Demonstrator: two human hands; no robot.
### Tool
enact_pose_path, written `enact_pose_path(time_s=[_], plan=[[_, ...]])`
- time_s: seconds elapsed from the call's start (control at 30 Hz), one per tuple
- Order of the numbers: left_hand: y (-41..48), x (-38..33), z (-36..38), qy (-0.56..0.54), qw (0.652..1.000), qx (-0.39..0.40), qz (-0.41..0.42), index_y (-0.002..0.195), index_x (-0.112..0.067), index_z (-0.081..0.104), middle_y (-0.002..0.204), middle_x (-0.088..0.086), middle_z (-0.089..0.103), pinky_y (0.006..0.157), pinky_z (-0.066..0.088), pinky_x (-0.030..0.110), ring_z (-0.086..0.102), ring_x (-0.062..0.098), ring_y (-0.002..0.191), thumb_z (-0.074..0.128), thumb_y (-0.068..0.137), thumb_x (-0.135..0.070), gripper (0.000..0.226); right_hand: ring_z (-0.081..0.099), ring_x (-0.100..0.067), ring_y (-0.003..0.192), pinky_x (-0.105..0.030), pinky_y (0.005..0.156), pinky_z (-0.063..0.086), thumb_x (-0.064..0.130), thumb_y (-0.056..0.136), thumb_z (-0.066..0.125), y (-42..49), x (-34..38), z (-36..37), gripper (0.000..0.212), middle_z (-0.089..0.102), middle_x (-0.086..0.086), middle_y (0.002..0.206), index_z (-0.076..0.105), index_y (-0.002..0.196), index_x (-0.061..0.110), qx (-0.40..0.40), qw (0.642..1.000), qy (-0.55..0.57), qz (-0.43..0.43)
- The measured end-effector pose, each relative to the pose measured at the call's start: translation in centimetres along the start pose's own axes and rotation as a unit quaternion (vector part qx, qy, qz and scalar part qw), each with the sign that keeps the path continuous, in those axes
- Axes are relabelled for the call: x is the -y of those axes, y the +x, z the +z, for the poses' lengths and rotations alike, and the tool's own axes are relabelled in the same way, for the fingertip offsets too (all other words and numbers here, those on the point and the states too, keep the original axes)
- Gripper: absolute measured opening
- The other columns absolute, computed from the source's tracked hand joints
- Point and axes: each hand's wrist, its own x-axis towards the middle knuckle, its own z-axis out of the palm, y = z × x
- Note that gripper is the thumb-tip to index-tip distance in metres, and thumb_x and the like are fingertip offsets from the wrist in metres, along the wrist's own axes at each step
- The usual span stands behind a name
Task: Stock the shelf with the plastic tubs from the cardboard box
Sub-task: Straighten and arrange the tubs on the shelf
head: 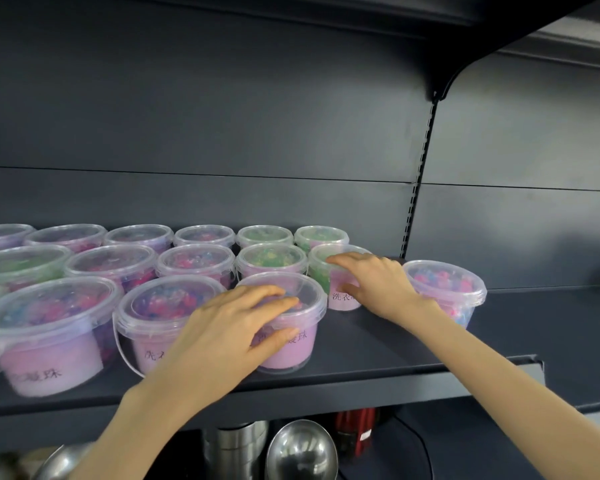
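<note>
One clear lidded plastic tub with a purple label (302,351) stood upright at the right end of the front row on the dark grey metal shelf (378,344), directly beneath the left hand (236,327). That hand's fingers were spread and curved over the lid and its thumb was pressed against the front of the label, so it gripped the tub from above. A second clear lidded plastic tub with a pink label (338,289) stood one row back and just to the right, under the right hand (378,282). Its fingers lay nearly straight across the lid, pointing left, and the hand covered the right part of the label. The thumb was hidden, so I could not tell whether the hand clasped the tub or only rested on it. The two tubs overlapped in view, and contact between them could not be determined. Pink and blue beads showed through the purple-label tub's lid, and green beads filled the upper part of the pink-label tub. A lone clear tub of pink and blue beads (444,285) stood just right of the right wrist. Rows of similar clear tubs (111,265) with pink, blue, purple or green beads filled the shelf to the left. Stainless steel bowls (302,448) sat below.
</note>
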Motion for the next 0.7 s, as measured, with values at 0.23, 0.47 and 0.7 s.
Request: enact_pose_path(time_s=[0.23,0.47,0.7], plan=[[-0.2,-0.4,0.4,0.020,1.000,-0.024,-0.002,0.112,-0.035,0.065,0.113,-0.020,0.061,0.077,0.035,0.011,0.047,0.000,0.103,0.038,0.087,-0.055,0.042,0.046,-0.024,0.120,-0.032,0.097,0.035,0.026,0.090,0.057,0.1,1.4,0.7,0.049,0.051,0.004,0.133,0.041,0.136,0.032,-0.036,0.999,-0.005,0.016],[-0.2,-0.3,0.9,0.017,0.999,-0.041,0.007,0.113,-0.033,0.066,0.112,-0.018,0.063,0.079,0.039,0.019,0.046,0.002,0.104,0.040,0.086,-0.052,0.042,0.040,-0.023,0.125,-0.033,0.101,0.030,0.025,0.091,0.054,-0.2,1.4,0.2,0.049,0.044,0.004,0.140,0.040,0.137,0.028,-0.023,0.998,0.050,0.029],[0.1,-0.2,0.8,0.013,0.999,-0.038,0.021,0.112,-0.031,0.065,0.118,-0.015,0.060,0.074,0.043,0.021,0.047,0.000,0.103,0.040,0.084,-0.053,0.043,0.043,-0.023,0.123,-0.038,0.106,0.028,0.042,0.091,0.052,-4.8,-2.3,-1.7,0.052,0.049,0.005,0.135,0.040,0.137,0.025,-0.095,0.989,0.048,0.098]])
